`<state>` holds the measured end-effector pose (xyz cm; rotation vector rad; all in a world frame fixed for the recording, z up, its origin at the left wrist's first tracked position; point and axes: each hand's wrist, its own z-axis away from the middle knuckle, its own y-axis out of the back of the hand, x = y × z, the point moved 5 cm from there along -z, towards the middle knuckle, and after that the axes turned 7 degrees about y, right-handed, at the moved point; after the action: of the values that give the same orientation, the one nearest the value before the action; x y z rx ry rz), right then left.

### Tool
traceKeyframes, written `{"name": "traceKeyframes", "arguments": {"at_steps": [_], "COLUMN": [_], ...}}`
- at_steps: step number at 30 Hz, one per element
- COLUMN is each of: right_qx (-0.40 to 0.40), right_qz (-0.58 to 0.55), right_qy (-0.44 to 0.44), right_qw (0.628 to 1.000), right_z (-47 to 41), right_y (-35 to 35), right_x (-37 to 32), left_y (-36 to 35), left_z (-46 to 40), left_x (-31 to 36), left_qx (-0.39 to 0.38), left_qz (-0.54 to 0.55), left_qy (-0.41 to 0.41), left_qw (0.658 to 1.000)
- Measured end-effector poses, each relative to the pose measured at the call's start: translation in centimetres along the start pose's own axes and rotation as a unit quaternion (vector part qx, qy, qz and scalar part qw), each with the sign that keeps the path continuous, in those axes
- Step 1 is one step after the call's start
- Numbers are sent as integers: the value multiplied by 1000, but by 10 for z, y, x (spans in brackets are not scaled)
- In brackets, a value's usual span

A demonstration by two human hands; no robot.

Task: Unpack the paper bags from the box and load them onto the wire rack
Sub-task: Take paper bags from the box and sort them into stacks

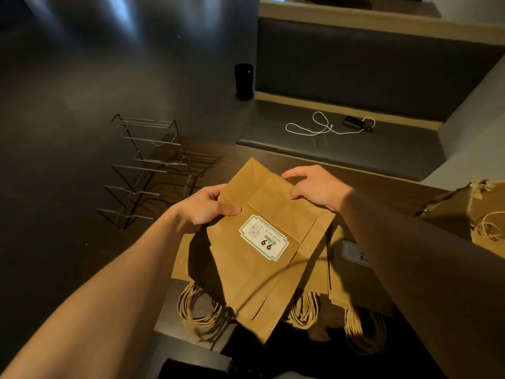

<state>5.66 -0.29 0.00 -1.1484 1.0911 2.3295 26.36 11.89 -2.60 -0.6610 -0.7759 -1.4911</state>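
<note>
My left hand [203,207] grips folded kraft paper bag [262,242] at its 9 o'clock edge, thumb on top. My right hand [314,187] pinches its 1 o'clock edge. Bag held above bag stack [352,272] on desk [382,181]. Wire rack [153,170] at 10 o'clock on floor, unloaded. Torn box [478,212] at 3 o'clock.

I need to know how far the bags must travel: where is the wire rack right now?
In the head view the wire rack stands empty at the left, beside the left hand gripping the paper bag.
</note>
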Motion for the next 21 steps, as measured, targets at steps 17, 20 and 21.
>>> {"name": "traceKeyframes", "arguments": {"at_steps": [17,20,21], "right_qx": [109,129,141], "right_qz": [-208,-165,-171], "right_qy": [-204,-224,-238], "right_qw": [950,952,946], "right_z": [-1,-11,-14], "right_y": [-134,-155,-161], "right_x": [56,60,64], "left_y": [42,50,54], "left_z": [-18,-24,-27], "left_x": [-108,-112,-112], "left_qx": [333,336,332], "left_qz": [-46,-110,-127], "left_qy": [106,101,93], "left_qw": [936,930,930]}}
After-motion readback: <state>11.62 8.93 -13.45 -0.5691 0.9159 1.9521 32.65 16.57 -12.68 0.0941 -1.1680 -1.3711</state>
